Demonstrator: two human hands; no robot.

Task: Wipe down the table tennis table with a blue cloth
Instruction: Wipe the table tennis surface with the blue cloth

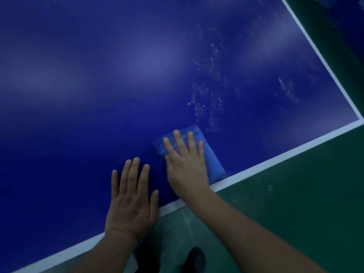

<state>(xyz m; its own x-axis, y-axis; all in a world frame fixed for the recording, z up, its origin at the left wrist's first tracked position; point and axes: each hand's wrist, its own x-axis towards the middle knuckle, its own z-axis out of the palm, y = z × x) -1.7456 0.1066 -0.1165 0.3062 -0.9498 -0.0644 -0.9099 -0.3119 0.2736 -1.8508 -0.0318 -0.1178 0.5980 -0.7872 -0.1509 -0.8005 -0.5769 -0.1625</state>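
1. The folded blue cloth pad (206, 154) is shown lying flat on the deep-blue table tennis bench (98, 85), just inside the white edge line (275, 160) on the near side and towards the right corner.
2. The right hand (186, 164) is laid palm-down on the cloth with straight, spread fingers; nothing is gripped, the cloth being merely pressed against the surface.
3. The left hand (131, 196) is spread flat on the bare bench just beside the cloth, touching only the surface and holding nothing, apparently as a brace.
4. Pale specks and smears (208, 99) are seen on the bench beyond the cloth; this patch is judged not yet wiped.
5. The cloth is judged light, soft and limp. Being folded, it may bunch or unfold if dragged by one edge.
6. It is best controlled by a flat palm over its middle, with even downward pressure; the smooth bench is expected to let it slide readily.
7. The green floor (295, 203) and a dark shoe (196, 259) are visible below the bench edge.
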